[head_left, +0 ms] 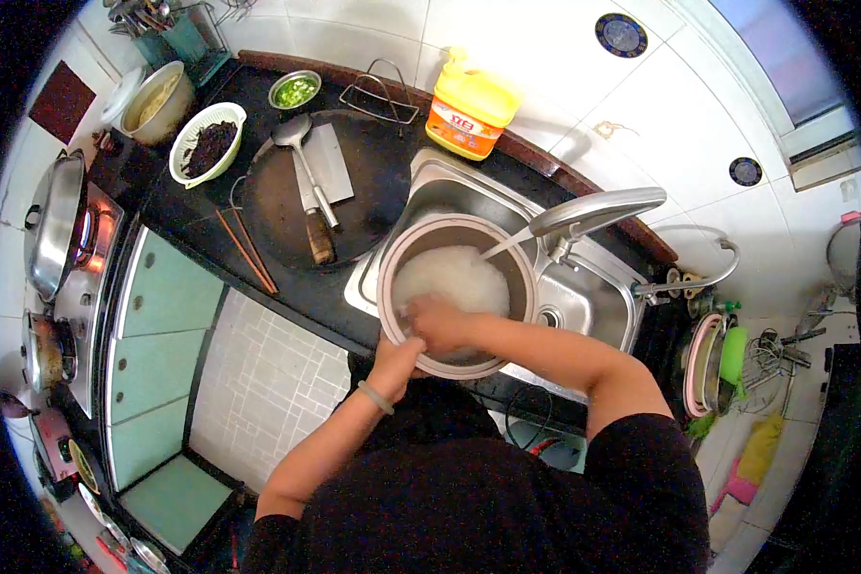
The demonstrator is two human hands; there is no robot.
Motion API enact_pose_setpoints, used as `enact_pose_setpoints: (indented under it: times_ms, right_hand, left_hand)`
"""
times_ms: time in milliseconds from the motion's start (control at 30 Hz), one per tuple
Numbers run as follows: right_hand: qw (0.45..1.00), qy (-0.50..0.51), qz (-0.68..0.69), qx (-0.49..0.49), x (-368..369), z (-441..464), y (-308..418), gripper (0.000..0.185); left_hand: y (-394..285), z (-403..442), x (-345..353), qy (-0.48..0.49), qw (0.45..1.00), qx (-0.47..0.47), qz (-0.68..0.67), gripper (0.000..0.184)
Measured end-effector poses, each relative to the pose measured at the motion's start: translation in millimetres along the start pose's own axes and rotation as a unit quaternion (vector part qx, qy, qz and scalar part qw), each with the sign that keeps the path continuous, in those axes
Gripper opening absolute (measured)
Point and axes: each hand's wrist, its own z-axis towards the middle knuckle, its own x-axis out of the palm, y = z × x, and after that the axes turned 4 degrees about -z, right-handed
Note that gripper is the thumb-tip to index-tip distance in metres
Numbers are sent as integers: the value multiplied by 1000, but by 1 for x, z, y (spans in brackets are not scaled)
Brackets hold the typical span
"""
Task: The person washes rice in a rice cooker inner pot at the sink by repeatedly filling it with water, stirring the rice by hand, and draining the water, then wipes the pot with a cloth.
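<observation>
Yellow jug (471, 107), label perhaps Chinese; right hand (435, 323) inside pot (457, 296)

Left hand (399, 365): rim of pot (386, 287) | right hand (435, 323): inside pot | 1 faucet (598, 210): water running in

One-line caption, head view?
Under a running tap, the left hand holds the pot while the right hand dips into cloudy water.

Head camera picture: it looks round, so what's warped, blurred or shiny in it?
Head view: black corners and bowed wall tiles suggest a very wide lens; the right hand is blurred, probably by motion; glare streaks the steel sink; coloured speckle dots the black shirt.
</observation>
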Motion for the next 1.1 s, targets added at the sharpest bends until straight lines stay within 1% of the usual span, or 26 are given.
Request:
enact_pose_setpoints:
  times_ms: [33, 67, 100, 167, 200, 233, 300, 367, 400, 467, 533, 600, 667, 700, 733, 800, 833, 900, 933, 967, 1000, 1033, 1067, 1100]
  right_hand:
    - [978, -93, -87, -165, -15, 1, 10, 28]
    - [979, 87, -147, -115, -32, 12, 19, 24]
    - [979, 84, -146, -118, -37, 19, 12, 24]
    - [988, 53, -131, -68, -45, 26, -2, 20]
    - [988, 53, -130, -69, -44, 26, -8, 20]
    - [987, 30, -154, -26, -38, 23, -17, 23]
    - [984, 9, -178, 17, -26, 18, -39, 28]
    - [980, 134, -68, 127, -16, 11, -60, 41]
    - [980, 136, -70, 128, -16, 5, -63, 41]
    - [972, 211, -7, 102, -12, -8, -65, 46]
    - [955, 281, 57, 75, -10, -19, -59, 52]
    - [943, 314, 89, 62, -10, -22, -46, 54]
    - [929, 324, 178, -35, -24, -14, -13, 59]
    - [929, 323, 178, -37, 0, -11, -14, 59]
    - [960, 191, 204, -27, 42, -6, -21, 59]
    - [972, 57, 228, -19, 43, 0, -16, 59]
    - [957, 65, 279, 50, -4, 1, -4, 49]
    - [935, 75, 325, 119, -31, 5, -3, 40]
    - [925, 32, 340, 169, -30, 7, -7, 33]
    - [910, -12, 353, 219, -28, 8, -10, 31]
    - [916, 18, 305, 262, -44, 2, -4, 35]
    - [916, 17, 303, 262, -32, 3, -5, 35]
    - [977, 60, 148, 140, -11, 6, -6, 33]
    - [995, 100, -11, 12, -13, 7, 1, 31]
  left_hand:
    - [-2, -2, 3, -20, 1000, 15, -1, 36]
    - [-4, -4, 6, -42, 999, 31, -2, 22]
    - [-6, -7, 7, -45, 998, 32, 0, 22]
    - [-9, -11, 9, -41, 999, 29, -10, 21]
    - [-7, -10, 7, -43, 999, 29, -10, 21]
    - [-4, -7, 5, -51, 998, 32, -3, 21]
    - [2, -5, 4, -57, 998, 34, 1, 21]
    - [5, -4, 5, -50, 995, 80, -22, 20]
    - [4, -5, 5, -48, 995, 79, -24, 20]
    - [0, -7, 4, -15, 999, 26, -38, 50]
    - [1, -7, 4, -14, 999, 34, -40, 49]
    - [3, -4, 3, -14, 998, 42, -40, 47]
    - [6, -1, 1, -3, 999, 28, -44, 45]
    - [5, -1, 1, -5, 999, 29, -44, 45]
    - [4, -1, 0, -3, 999, 26, -42, 44]
    - [7, 0, -4, -4, 999, 23, -42, 43]
    - [12, 4, -8, -3, 999, 31, -35, 43]
    - [10, 3, -7, -3, 999, 39, -31, 44]
    - [0, -3, 0, -4, 999, 24, -31, 44]
    - [-5, -6, 3, -5, 999, 9, -31, 43]
    - [-6, -5, 3, -4, 999, 10, -32, 43]
    - [-6, -5, 4, -13, 1000, 4, -20, 43]
    - [-6, -4, 4, -22, 1000, -3, -7, 44]
    - [-6, -4, 4, -22, 1000, -3, -7, 44]
